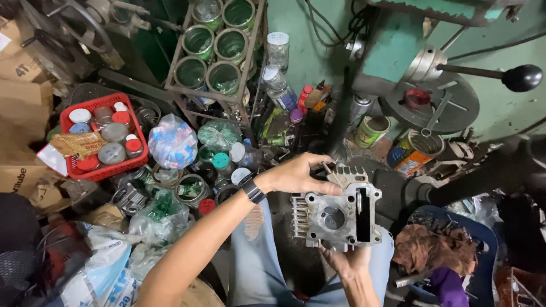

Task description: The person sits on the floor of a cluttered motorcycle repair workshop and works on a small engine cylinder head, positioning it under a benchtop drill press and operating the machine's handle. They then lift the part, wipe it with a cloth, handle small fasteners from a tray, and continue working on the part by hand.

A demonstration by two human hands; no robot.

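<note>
Cylinder block (336,215), finned grey aluminium casting, is held up over the person's lap, bore facing the camera, slotted side passage to its right. Right hand (348,262) cups it from underneath, fingers clenched round the lower edge. Left hand (296,174) is clamped over the top-left corner, fingertips at a stud (329,172) sticking out near the upper fins; black wristband (253,190) on that wrist. Judging by the state: block is bare, bore empty, no piston or gasket visible, so it looks stripped and under inspection; fitting anything back is not started as far as I can see. Right of the knees, a blue plastic chair (483,239) with a brown rag (435,249) heaped on it. Left, crumpled plastic bags (153,219) and loose metal parts on the floor. Further out, a red basket (102,136) of capped jars, a bag of small blue-white bits (172,140). Farthest: rack of green tins (219,48), open cans (418,150), green machine with black-knobbed lever (522,78).
</note>
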